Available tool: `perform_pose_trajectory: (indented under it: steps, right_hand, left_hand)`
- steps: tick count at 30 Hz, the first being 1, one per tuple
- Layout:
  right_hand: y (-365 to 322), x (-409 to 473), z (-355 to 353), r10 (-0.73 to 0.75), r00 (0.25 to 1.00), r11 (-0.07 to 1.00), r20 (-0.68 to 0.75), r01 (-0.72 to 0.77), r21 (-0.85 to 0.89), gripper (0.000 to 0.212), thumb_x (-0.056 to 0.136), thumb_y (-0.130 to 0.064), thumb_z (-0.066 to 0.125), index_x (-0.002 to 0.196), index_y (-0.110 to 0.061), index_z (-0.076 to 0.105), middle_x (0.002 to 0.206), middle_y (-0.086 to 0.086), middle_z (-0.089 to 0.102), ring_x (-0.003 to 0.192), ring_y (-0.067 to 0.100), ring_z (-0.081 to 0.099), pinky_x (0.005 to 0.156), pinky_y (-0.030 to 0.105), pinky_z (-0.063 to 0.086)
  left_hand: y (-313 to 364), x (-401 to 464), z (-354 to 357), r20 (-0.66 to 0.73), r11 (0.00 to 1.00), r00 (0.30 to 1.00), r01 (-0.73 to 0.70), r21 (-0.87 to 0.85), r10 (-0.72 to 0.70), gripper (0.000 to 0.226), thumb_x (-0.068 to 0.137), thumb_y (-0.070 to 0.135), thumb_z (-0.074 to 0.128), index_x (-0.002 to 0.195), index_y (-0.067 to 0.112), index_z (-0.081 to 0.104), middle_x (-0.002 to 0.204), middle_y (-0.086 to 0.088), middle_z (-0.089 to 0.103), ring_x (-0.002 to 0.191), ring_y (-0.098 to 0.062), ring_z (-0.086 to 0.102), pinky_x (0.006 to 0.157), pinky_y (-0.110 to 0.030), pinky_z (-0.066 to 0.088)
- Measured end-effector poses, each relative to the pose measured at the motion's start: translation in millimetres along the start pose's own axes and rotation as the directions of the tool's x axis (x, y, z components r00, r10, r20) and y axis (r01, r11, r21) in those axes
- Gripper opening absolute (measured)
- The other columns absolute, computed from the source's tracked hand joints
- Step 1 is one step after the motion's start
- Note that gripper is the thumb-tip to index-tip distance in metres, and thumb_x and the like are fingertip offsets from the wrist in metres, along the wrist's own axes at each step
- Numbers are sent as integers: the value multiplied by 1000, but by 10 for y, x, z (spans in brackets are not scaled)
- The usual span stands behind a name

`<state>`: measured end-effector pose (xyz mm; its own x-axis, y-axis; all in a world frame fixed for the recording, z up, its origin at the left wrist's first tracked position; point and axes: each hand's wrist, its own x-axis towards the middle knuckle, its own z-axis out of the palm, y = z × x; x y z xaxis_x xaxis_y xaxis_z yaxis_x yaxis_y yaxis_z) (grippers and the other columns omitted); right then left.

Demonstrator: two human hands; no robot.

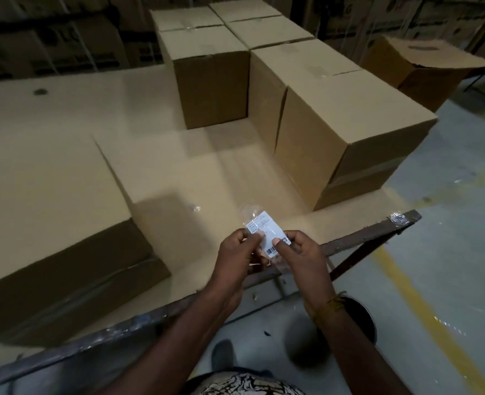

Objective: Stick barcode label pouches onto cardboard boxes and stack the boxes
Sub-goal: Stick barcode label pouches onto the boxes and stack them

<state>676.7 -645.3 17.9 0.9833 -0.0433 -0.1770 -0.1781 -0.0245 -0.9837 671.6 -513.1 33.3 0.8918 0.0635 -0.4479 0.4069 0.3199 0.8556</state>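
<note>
Both hands pinch one clear barcode label pouch (265, 233) over the near edge of the cardboard-covered table (64, 109): left hand (237, 256) on its left side, right hand (301, 255) on its right. Sealed cardboard boxes (346, 121) stand far right.

Dim warehouse light falls from above and the right, throwing soft shadows leftward from the cardboard boxes (346, 121) onto the pale platform (50, 115), while the far background sinks into darkness and wide-angle distortion bends the blurred edges.
</note>
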Motion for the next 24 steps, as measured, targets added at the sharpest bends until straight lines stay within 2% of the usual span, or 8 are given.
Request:
perform_pose_trajectory:
  steps: [3,7,12,16,19,22,24]
  right_hand:
    - [-12,-62,150,15,996,999,92,-11,-38,11,95,-17,64,103,-11,69,90,11,75,76,26,71,68,41,56]
    - [-58,-170,408,22,988,999,152,-17,-35,9,95,-17,63,101,-12,68,86,10,75,67,16,66,63,37,50]
    - [-207,-258,731,-26,976,999,216,32,-28,7,94,-15,64,98,-12,69,86,8,75,66,17,68,64,38,56]
    - [-401,-330,1065,-92,963,995,255,98,-9,7,94,-12,64,99,-12,70,87,8,75,67,13,69,63,29,57]
    - [-572,-396,1400,-129,950,992,283,125,32,9,93,-11,65,100,-10,70,87,9,75,67,13,68,60,26,55]
    - [-732,-470,1718,-180,921,983,344,183,22,11,94,-17,65,103,-13,69,89,6,76,70,13,70,61,25,54]
    - [-829,-519,1890,-214,903,974,372,224,17,12,94,-19,65,104,-15,69,90,3,76,72,15,71,62,28,56]
  left_hand:
    - [23,-164,-151,-83,998,995,-54,16,55,10,96,17,62,91,9,63,65,2,58,62,-19,58,58,-26,53]
    - [90,-354,-402,-140,995,985,-93,32,96,12,98,19,61,99,8,67,68,4,64,61,-15,60,63,-29,54]
    - [252,-505,-672,-179,987,971,-158,28,160,13,99,20,59,100,11,68,69,3,65,63,-14,61,67,-31,55]
    - [456,-634,-931,-185,974,956,-223,41,226,20,101,21,56,110,8,69,76,1,69,63,-10,60,64,-27,53]
    - [707,-773,-1197,-200,952,931,-298,73,307,20,102,21,55,112,10,70,76,4,70,63,-7,59,64,-27,52]
    - [926,-909,-1504,-199,924,903,-360,132,381,20,102,25,56,115,17,68,94,-4,75,78,-18,66,73,-37,57]
    - [1040,-1000,-1678,-195,910,890,-390,138,411,20,102,26,56,117,21,67,102,-3,75,84,-16,71,73,-34,59]
